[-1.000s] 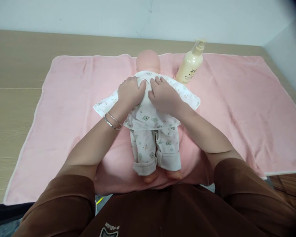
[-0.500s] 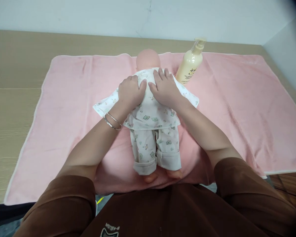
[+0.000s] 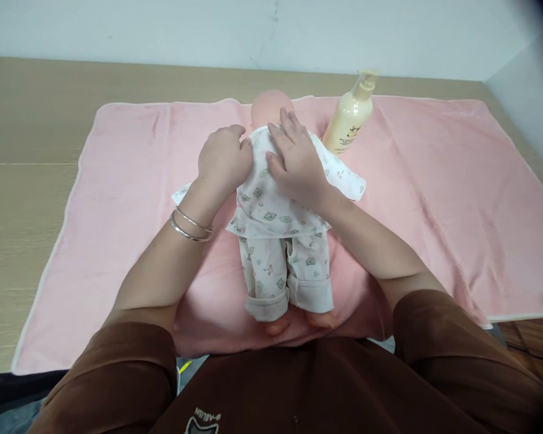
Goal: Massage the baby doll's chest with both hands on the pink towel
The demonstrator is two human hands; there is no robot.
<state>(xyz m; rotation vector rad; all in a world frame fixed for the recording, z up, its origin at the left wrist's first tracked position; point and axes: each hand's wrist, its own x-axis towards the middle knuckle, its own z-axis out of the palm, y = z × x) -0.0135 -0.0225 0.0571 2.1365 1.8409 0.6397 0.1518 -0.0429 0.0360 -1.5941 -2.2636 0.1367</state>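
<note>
A baby doll [image 3: 266,199] in a white printed shirt and trousers lies on its front, its bare head [image 3: 271,107] at the far end. My left hand [image 3: 224,158], with two silver bangles at the wrist, is at the doll's left shoulder. Its thumb and forefinger are apart, and the other fingers are mostly hidden behind the hand. Across the upper right of the doll's back is my right hand [image 3: 301,160], fingers stretched and slightly spread, fingertips near the neck. It holds nothing.
Under the doll a pink blanket [image 3: 434,181] covers much of the wooden table [image 3: 31,150]. A cream pump bottle [image 3: 350,114] stands beyond my right hand, tilted in the view. A pale wall [image 3: 163,30] borders the table's far side.
My left hand has shifted left from the doll's upper back to its shoulder, its fingers more bent. My right hand has moved slightly left and up toward the neck and turned a little.
</note>
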